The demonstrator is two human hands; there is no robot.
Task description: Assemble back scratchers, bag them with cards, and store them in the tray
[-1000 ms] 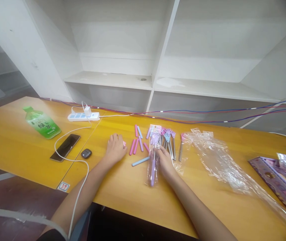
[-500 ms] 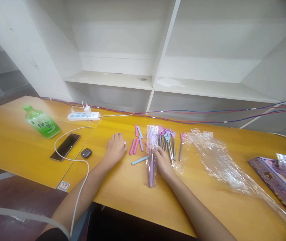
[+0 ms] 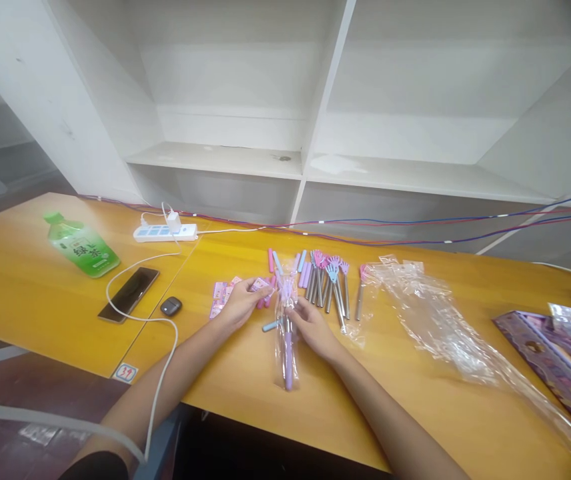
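My right hand [image 3: 313,325] pinches a clear plastic bag with a purple back scratcher [image 3: 288,353] inside, its hand-shaped head pointing away from me. Between the fingertips of my left hand [image 3: 241,303] is a small pink and purple printed card [image 3: 261,285], close to the top of the bag. More printed cards [image 3: 219,297] lie on the table, partly behind my left hand. Pink, blue and purple handle tubes [image 3: 271,260] are spread beyond the bag. To their right sits a cluster of metal-stemmed back scratchers [image 3: 333,273] with pink, blue and purple hand-shaped heads.
Clear plastic bags [image 3: 430,320] lie in a heap on the right, beside a purple patterned box [image 3: 550,360]. At left are a green tea bottle [image 3: 83,247], a phone [image 3: 129,295], a black earbud case [image 3: 171,306] and a power strip [image 3: 165,232]. A white cable [image 3: 163,320] crosses my left forearm.
My left hand has picked up a printed card and moved right toward the bag, uncovering the other cards. My right hand has shifted the bagged back scratcher slightly left and toward me.
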